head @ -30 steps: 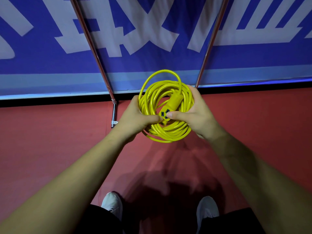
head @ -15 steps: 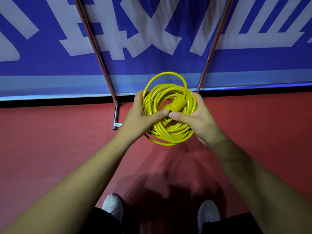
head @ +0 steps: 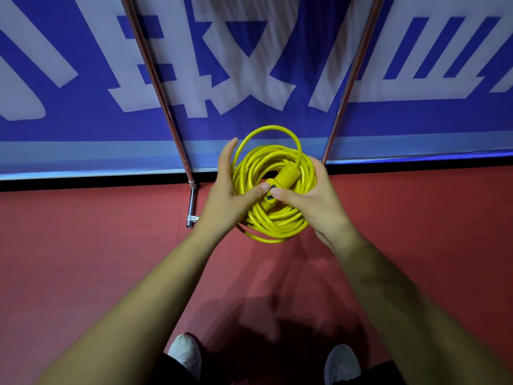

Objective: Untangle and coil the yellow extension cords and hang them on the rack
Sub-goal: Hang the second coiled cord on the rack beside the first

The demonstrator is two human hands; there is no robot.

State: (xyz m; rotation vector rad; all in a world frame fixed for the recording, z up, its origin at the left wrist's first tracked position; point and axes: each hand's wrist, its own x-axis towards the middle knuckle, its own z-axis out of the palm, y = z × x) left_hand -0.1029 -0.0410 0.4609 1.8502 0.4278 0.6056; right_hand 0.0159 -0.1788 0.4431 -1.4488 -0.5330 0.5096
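Observation:
A yellow extension cord (head: 273, 220) is wound into a tight round coil that I hold in front of me, above the red floor. Its yellow socket end (head: 281, 180) lies across the coil's middle, dark face toward me. My left hand (head: 226, 198) cups the coil's left side, fingers raised along the rim and thumb pressing near the socket. My right hand (head: 316, 202) grips the right side, thumb touching the socket end. One loose loop stands up above the top of the coil. Two slanted metal poles of the rack (head: 155, 84) rise behind the cord.
A blue banner with large white characters (head: 249, 65) fills the wall behind. The rack's left foot (head: 191, 209) rests on the red floor (head: 83, 259); the right pole (head: 351, 79) meets the floor behind my right hand. My white shoes (head: 184, 354) show at the bottom.
Both hands kept hold of the coil and lifted it slightly. My left fingers have opened up along the coil's rim, and both thumbs have closed in on the socket end.

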